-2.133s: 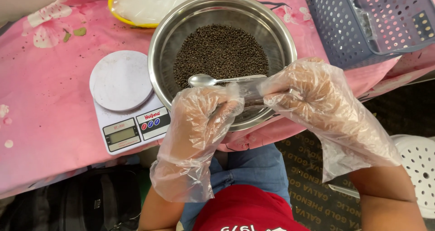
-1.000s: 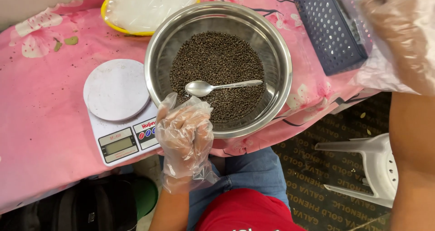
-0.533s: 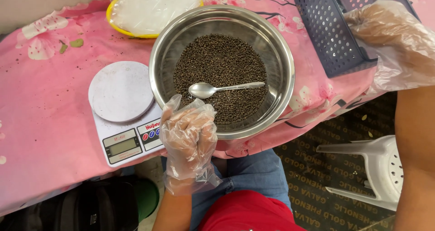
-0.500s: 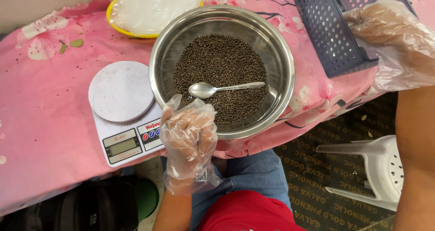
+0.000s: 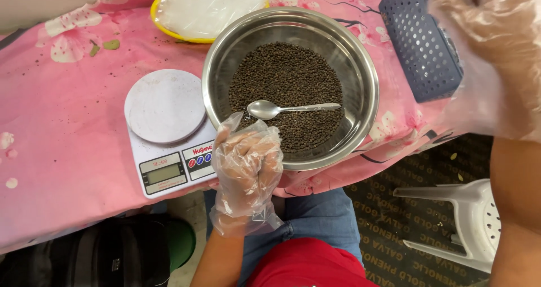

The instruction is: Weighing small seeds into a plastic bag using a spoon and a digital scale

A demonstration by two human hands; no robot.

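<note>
**Gloved hands at the seed bowl**

Surface: pink cloth-covered table (image 5: pixel 67 135) with a flower print, edge running along the person's lap; dark printed floor mat and a white plastic chair (image 5: pixel 462 225) at 4 o'clock below it.

Centre: round stainless-steel bowl (image 5: pixel 360 67) holding a bed of small dark round seeds (image 5: pixel 287 78). A metal spoon (image 5: pixel 282 108) lies on the seeds, scoop toward 9 o'clock, handle toward 3 o'clock.

Left hand (image 5: pixel 248 166), in a loose clear plastic glove, sits at the bowl's 7 o'clock rim, fingers curled inward, holding nothing I can make out. Right hand (image 5: pixel 484 45), gloved too, is raised at 2 o'clock over the blue perforated plastic basket (image 5: pixel 422 45); too close and blurred to tell whether it is open or closed.

Handling judgement: the spoon is light, stiff and likely slick under plastic film; best taken at the free handle end. Seeds are loose and will roll.

Room: white digital kitchen scale (image 5: pixel 166 129) touches the bowl at 9 o'clock; yellow-rimmed dish under clear film (image 5: pixel 208 11) at 11 o'clock. The bowl sits near the table edge at 6 o'clock.
</note>
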